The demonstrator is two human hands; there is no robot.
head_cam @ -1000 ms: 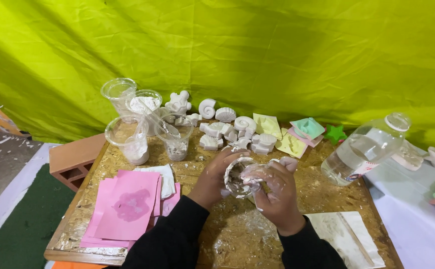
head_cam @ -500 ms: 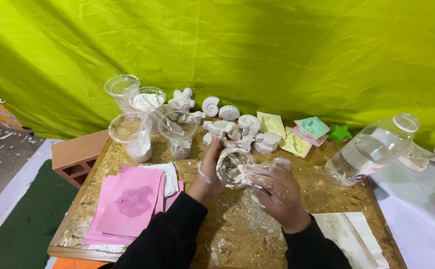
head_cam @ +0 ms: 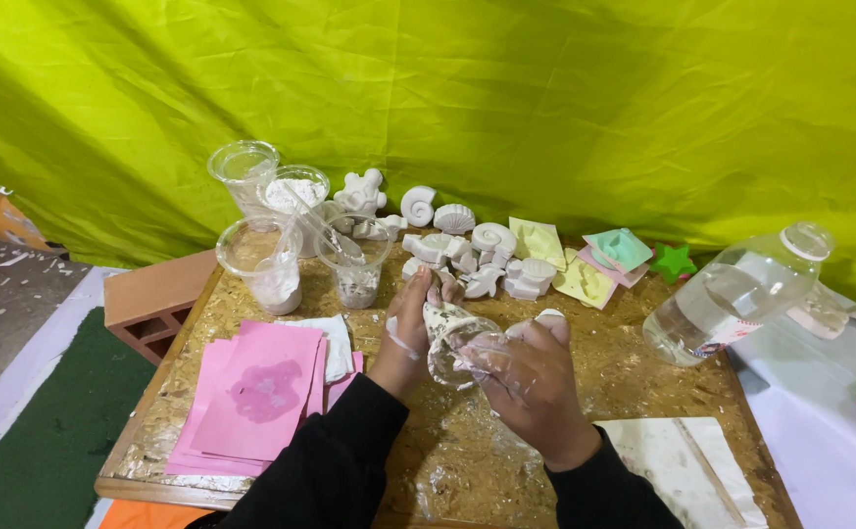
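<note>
Holding clear plastic cup [head_cam: 455, 345] tilted above tabletop [head_cam: 634, 392]: left hand [head_cam: 410, 328] fingers curling round its rim end, right hand [head_cam: 531, 377] fingers pressing its side. Working cup between both; needing firm, steady grip next, probably.

Lime-green backdrop [head_cam: 545, 98], pink sheets [head_cam: 261, 392], white plaster casts [head_cam: 467, 250], clr plastic cup [head_cam: 459, 345], black sleeves [head_cam: 335, 460].

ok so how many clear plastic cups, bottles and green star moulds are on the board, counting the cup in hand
Clear plastic cups: 5, four standing at the back left and one held between the left hand and right hand
Clear bottles: 1
Green star moulds: 1
Total: 7
</note>
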